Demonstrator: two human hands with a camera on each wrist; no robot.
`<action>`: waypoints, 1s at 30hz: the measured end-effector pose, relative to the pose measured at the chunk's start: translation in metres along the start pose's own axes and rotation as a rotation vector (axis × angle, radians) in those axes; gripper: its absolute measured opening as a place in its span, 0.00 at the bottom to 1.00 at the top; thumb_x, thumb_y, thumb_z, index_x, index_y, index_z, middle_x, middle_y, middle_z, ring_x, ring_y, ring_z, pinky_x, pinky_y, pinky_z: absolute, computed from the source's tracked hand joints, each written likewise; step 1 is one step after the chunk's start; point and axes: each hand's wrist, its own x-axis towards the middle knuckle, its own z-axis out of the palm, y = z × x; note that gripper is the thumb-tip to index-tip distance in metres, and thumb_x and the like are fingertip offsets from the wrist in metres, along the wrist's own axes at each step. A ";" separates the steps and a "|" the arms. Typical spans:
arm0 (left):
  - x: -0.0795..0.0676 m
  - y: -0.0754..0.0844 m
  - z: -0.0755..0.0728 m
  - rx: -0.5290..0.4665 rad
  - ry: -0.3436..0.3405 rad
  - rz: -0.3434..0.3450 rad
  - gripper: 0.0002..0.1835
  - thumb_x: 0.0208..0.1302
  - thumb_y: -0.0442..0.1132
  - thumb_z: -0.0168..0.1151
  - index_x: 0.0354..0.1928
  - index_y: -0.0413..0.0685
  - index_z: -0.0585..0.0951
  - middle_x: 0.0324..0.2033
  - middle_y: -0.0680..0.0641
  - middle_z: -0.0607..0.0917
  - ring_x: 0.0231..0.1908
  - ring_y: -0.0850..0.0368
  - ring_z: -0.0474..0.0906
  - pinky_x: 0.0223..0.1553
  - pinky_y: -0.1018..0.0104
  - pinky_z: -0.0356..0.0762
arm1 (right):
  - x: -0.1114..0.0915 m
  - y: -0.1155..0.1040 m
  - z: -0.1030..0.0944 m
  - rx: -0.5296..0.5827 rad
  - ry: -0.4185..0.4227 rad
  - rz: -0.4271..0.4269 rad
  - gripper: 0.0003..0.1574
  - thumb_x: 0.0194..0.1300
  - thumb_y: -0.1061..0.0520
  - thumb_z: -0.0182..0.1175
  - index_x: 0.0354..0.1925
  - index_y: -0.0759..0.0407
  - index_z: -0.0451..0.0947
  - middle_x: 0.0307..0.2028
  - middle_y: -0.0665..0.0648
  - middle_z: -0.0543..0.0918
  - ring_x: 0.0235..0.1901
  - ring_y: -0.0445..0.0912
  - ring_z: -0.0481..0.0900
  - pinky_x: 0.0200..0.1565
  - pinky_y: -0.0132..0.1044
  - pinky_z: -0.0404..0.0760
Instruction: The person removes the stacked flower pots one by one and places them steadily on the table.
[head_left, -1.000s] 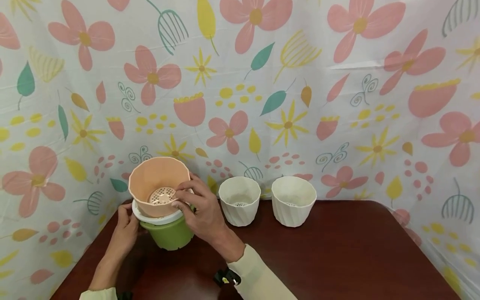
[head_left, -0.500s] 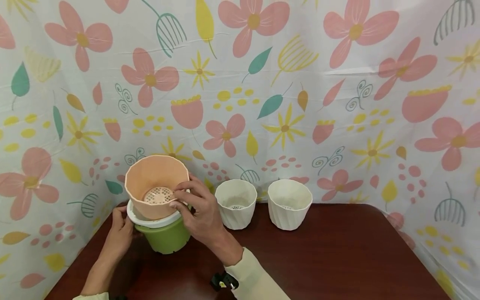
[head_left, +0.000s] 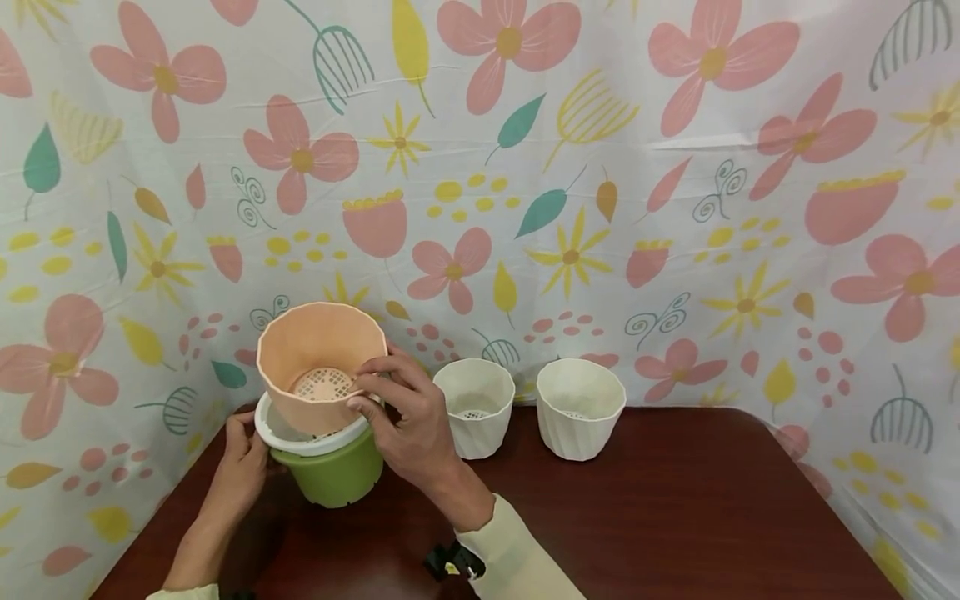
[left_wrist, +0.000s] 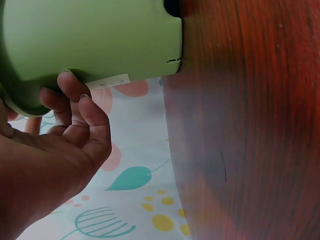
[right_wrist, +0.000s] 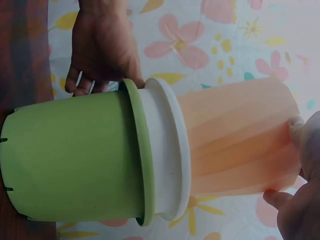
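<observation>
A peach flowerpot [head_left: 321,342] with a perforated base is tilted over a nested pair of pots. My right hand [head_left: 408,417] pinches its rim on the right side, thumb outside nearest me. Its lower end sits partly within the white pot [head_left: 281,437], whose rim shows below it. That white pot is nested in a green flowerpot [head_left: 337,475] standing upright on the table. At the left, my left hand [head_left: 243,462] grips the stack by the rim; in the left wrist view its curled fingers [left_wrist: 75,87] press under the green rim.
Two white fluted pots, one on the left [head_left: 483,433] and one on the right [head_left: 581,433], stand at the back of the dark wooden table [head_left: 637,517]. A flower-print cloth [head_left: 465,192] hangs right behind the table.
The peach flowerpot has risen a little and shifted right with my right hand, baring more of the white pot's inside. My left hand keeps its grip on the stack.
</observation>
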 end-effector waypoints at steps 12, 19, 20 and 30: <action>-0.002 0.000 -0.001 -0.014 0.012 0.018 0.27 0.88 0.53 0.32 0.71 0.38 0.47 0.65 0.27 0.68 0.38 0.69 0.78 0.38 0.62 0.85 | 0.005 -0.009 -0.009 0.009 0.017 0.006 0.09 0.61 0.68 0.75 0.41 0.63 0.87 0.47 0.61 0.83 0.49 0.48 0.86 0.71 0.57 0.72; 0.001 0.003 0.001 -0.013 0.007 0.009 0.28 0.88 0.53 0.30 0.72 0.38 0.46 0.67 0.30 0.63 0.39 0.68 0.78 0.39 0.63 0.85 | 0.009 -0.009 -0.019 0.027 0.012 -0.008 0.11 0.61 0.69 0.74 0.42 0.62 0.87 0.47 0.61 0.83 0.49 0.50 0.86 0.71 0.57 0.72; 0.002 0.003 0.001 -0.013 0.008 0.009 0.28 0.88 0.54 0.30 0.72 0.39 0.46 0.67 0.30 0.63 0.39 0.68 0.78 0.39 0.62 0.85 | 0.009 -0.009 -0.020 0.031 0.011 -0.013 0.11 0.61 0.69 0.74 0.42 0.62 0.87 0.47 0.61 0.84 0.49 0.50 0.86 0.71 0.57 0.72; -0.001 0.001 0.001 -0.016 0.011 -0.005 0.26 0.88 0.51 0.30 0.72 0.39 0.46 0.70 0.28 0.62 0.39 0.70 0.78 0.40 0.61 0.85 | 0.007 -0.011 -0.027 0.070 0.015 -0.015 0.05 0.68 0.65 0.71 0.42 0.64 0.86 0.48 0.64 0.83 0.55 0.57 0.85 0.70 0.58 0.73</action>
